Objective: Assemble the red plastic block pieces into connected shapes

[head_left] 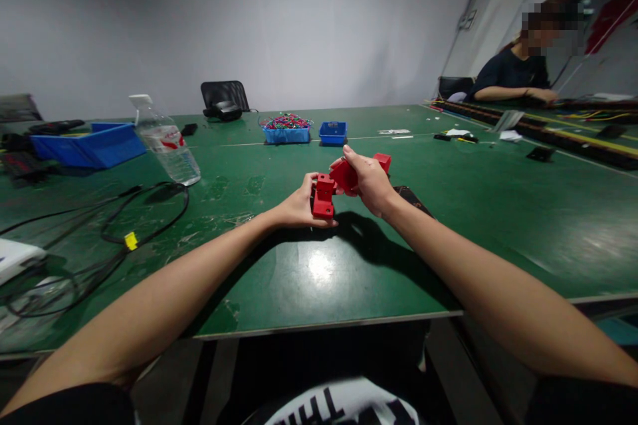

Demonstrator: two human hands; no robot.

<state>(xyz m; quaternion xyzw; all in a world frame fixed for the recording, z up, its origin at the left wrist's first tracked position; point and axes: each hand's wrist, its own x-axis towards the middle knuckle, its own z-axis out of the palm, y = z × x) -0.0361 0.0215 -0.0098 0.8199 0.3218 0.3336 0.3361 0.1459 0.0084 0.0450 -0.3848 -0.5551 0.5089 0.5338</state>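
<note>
Over the green table (279, 292), my left hand (300, 204) is closed round a red block (323, 196) with holes in its face. Just to the right, my right hand (369, 179) grips a larger red piece (345, 176), whose other end shows beyond the knuckles. The two red pieces are very close together; whether they touch cannot be made out. A dark flat item (411, 198) lies on the table behind my right wrist, partly hidden.
Farther back are a blue tray of colourful small parts (287, 133) and a small blue tray (333, 133). A water bottle (169, 146), a blue bin (92, 147) and black cables (112, 239) are left. A person (518, 73) sits at the back right.
</note>
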